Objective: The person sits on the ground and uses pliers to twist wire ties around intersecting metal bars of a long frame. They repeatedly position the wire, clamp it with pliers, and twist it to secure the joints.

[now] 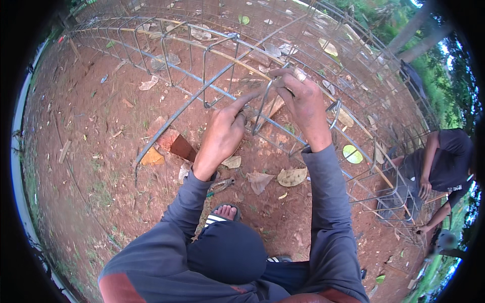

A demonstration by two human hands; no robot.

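A long cage of steel reinforcing bars (214,88) with bent square stirrups runs across in front of me. My right hand (305,103) has its fingers pinched round the top corner of a stirrup (262,101); a pale band wraps one finger. My left hand (225,132) is beside the same stirrup, its index finger reaching to it and the other fingers curled. Whether those curled fingers hold something small, such as wire, is hidden. A loose-looking bar (172,123) crosses the cage diagonally to the left of my hands.
Pliers (221,187) lie on the red soil near my sandalled foot (226,212). A reddish block (177,145) sits under the diagonal bar. Dry leaves (292,177) are scattered about. At right, a co-worker (437,171) crouches with hands at the cage's near end.
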